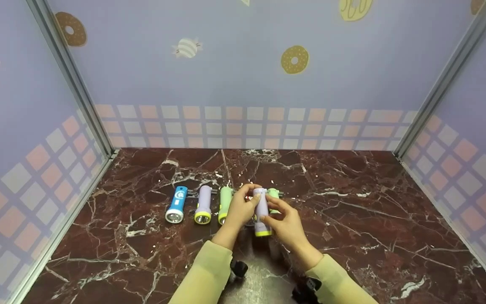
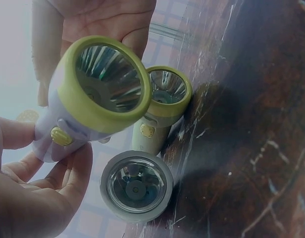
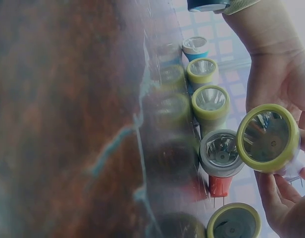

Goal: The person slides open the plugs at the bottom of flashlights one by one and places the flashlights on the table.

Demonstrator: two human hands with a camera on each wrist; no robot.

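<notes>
A light purple flashlight (image 1: pixel 261 213) with a yellow head ring is held between both hands above the row of flashlights. My left hand (image 1: pixel 241 207) grips it near its tail end, with the thumb on the body. My right hand (image 1: pixel 288 221) pinches the body from the other side. Its lens (image 2: pixel 115 77) and yellow switch (image 2: pixel 62 136) show in the left wrist view. Close behind are a red flashlight (image 3: pixel 220 186) with a grey ring and a light green one (image 1: pixel 274 198). In the head view the hands mostly hide the red one.
To the left, a blue flashlight (image 1: pixel 176 204), another purple one (image 1: pixel 203 204) and another green one (image 1: pixel 225 200) lie in a row, lenses toward me. The dark red marbled table (image 1: pixel 352 236) is bounded by patterned walls (image 1: pixel 243 76) at the back and sides.
</notes>
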